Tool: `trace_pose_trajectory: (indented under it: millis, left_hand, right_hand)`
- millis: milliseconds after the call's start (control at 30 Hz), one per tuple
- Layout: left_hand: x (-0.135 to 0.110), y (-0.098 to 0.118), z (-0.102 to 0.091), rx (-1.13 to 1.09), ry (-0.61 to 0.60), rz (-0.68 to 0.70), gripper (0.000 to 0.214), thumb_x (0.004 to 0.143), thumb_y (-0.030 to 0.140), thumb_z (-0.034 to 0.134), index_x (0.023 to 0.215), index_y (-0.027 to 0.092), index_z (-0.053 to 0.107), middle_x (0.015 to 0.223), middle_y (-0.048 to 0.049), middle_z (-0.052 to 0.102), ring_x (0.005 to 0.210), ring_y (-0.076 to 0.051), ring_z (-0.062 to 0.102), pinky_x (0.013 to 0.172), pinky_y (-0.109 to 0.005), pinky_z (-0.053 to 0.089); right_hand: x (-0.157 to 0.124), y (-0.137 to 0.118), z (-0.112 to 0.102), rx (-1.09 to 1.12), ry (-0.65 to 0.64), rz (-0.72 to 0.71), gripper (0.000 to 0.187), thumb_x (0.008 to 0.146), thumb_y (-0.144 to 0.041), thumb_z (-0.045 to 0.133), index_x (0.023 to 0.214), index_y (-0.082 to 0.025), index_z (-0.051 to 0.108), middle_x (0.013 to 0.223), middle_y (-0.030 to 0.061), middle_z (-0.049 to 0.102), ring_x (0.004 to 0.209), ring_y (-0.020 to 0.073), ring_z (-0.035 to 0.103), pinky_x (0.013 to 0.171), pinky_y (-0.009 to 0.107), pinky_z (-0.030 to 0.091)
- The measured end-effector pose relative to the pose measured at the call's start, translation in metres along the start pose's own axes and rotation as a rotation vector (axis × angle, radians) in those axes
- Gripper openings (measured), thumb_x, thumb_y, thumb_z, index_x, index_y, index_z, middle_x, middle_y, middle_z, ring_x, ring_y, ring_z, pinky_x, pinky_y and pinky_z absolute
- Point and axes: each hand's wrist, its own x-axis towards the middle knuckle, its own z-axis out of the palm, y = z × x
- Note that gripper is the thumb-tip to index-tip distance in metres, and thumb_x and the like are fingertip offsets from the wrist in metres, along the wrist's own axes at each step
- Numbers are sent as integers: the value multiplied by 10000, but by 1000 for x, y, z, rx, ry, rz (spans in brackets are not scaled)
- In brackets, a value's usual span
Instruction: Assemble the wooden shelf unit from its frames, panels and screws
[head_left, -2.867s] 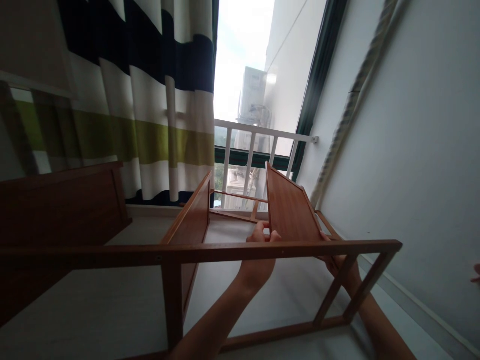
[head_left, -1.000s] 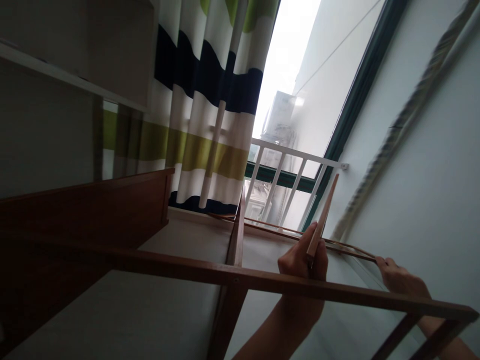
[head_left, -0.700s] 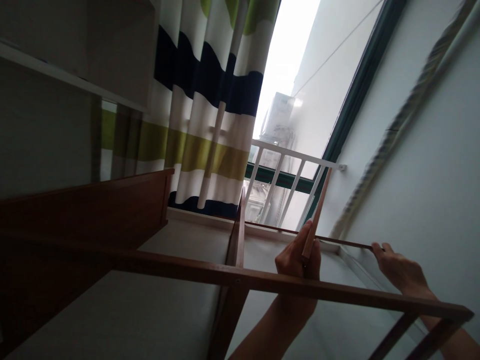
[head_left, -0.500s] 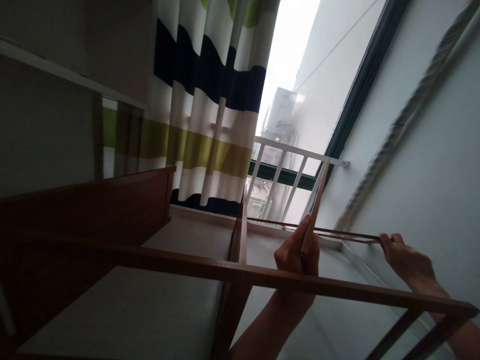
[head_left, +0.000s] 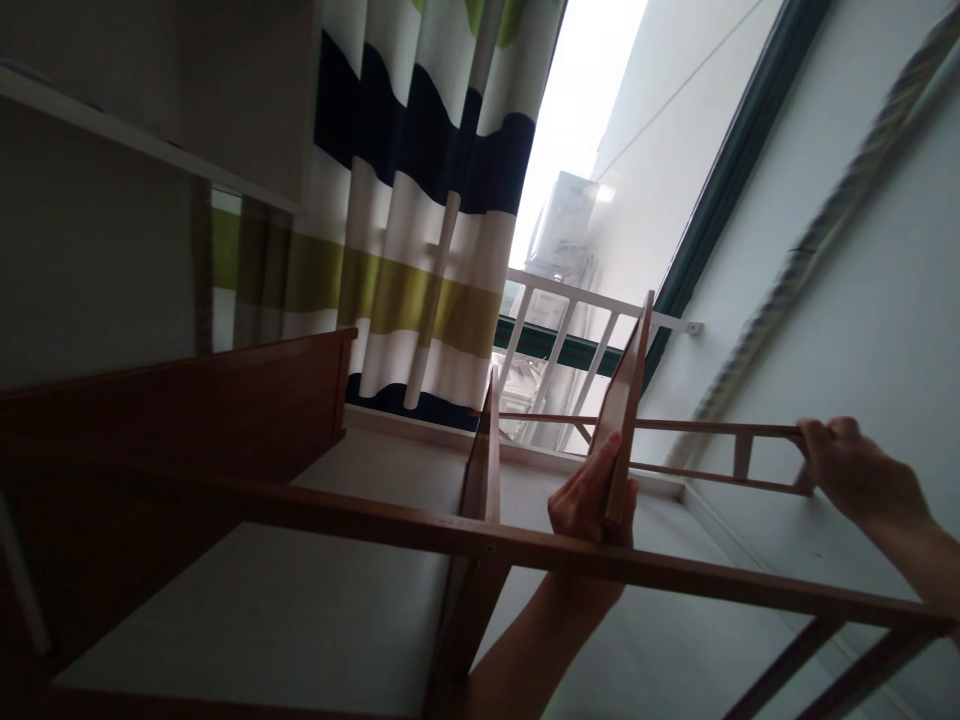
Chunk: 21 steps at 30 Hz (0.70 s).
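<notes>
We see left hand [head_left: 589,500] with fingers clasped round near edge of wooden panel [head_left: 624,400], panel upright, edge-on, between two side frames. Right hand [head_left: 855,470] with fingers clenched on end of far ladder frame [head_left: 705,427]. Near frame rail [head_left: 420,525] crosses foreground. Striped curtain [head_left: 405,200] behind.

A near rail [head_left: 675,572] bars the way across from 9 to 3 o'clock. Open floor [head_left: 285,610] lies at 8 o'clock; a board [head_left: 486,470] and panel [head_left: 626,400] stand at 12.
</notes>
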Motion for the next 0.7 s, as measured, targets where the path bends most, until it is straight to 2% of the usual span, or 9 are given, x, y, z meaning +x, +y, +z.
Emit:
trace_pose_trajectory:
  millis: [200, 333, 467, 600, 700]
  left_hand:
    - [1, 4, 1, 39, -23, 29, 484, 809, 143, 518, 1273, 233, 412, 1185, -63, 567, 1034, -195, 575, 882, -287, 517]
    - [0, 8, 1, 81, -25, -12, 461, 818, 144, 502, 1266, 218, 420, 1185, -72, 567, 1056, -200, 561, 907, -302, 503]
    - [-2, 7, 2, 77, 0, -72, 443, 825, 136, 483, 1258, 210, 425, 1204, -72, 552, 1042, -194, 570, 907, -304, 500]
    - [-7, 4, 4, 78, 8, -119, 446, 819, 124, 489, 1252, 217, 433, 1230, -74, 530, 1067, -206, 553, 912, -312, 491]
    - [-10, 3, 5, 67, -17, -144, 434, 825, 131, 480, 1247, 222, 438, 1242, -76, 518, 1059, -203, 559, 904, -309, 492]
  right_hand:
    - [12, 29, -20, -37, 15, 22, 265, 901, -344, 417, 1028, -119, 477, 915, 91, 417, 587, 104, 407, 464, 255, 128]
    - [17, 54, -39, -80, -11, 90, 294, 903, -359, 396, 1033, -105, 464, 909, 108, 433, 524, 87, 379, 485, 268, 117]
    - [16, 80, -55, -121, -28, 90, 316, 912, -347, 365, 1012, -69, 478, 890, 135, 436, 534, 95, 412, 497, 272, 114]
    - [3, 101, -58, -170, -74, 108, 312, 909, -353, 367, 987, -80, 496, 838, 110, 440, 504, 103, 419, 489, 274, 109]
    - [-22, 111, -54, -217, -56, 158, 346, 916, -389, 315, 977, -111, 512, 823, 103, 447, 473, 116, 407, 477, 280, 110]
